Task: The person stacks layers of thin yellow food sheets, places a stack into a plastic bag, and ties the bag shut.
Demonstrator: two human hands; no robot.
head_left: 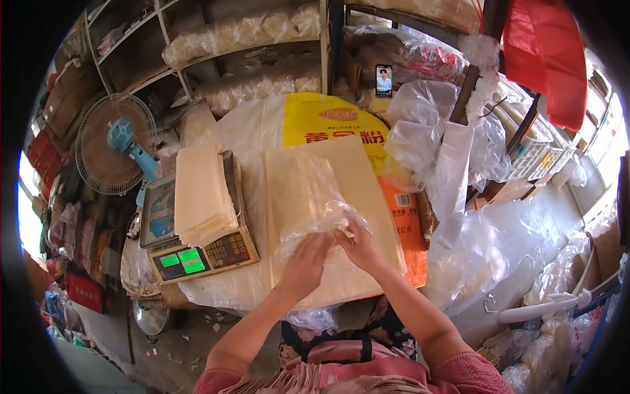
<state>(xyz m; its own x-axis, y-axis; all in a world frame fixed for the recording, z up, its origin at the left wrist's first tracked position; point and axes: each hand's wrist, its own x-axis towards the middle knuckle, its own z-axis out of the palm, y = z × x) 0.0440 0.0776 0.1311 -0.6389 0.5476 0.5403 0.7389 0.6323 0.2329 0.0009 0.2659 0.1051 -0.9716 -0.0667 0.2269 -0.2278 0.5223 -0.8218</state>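
Bending over a crumpled clear plastic bag, lying on the broad stack of cream-coloured sheets in the middle of the worktable, and bunching its near end between both hands. Closing the thumb and bent forefinger of the right hand on a fold of the film. Holding the left hand just beside it in a narrow shape, fingers together, touching the film with the tips but leaving it impossible to tell whether pinching or merely pressing. Resting the stack on a white covering, with a yellow printed sack showing past its far edge and an orange printed sack along its right side. Having an electronic weighing scale to the left, glowing with green displays and bearing a folded pile of cream-coloured sheets on its pan. Facing, farther out, an electric fan at left, shelved bundles in clear wrapping beyond, and a lit smartphone standing upright near loose plastic bags. Wearing a pink top with knitted sleeves.
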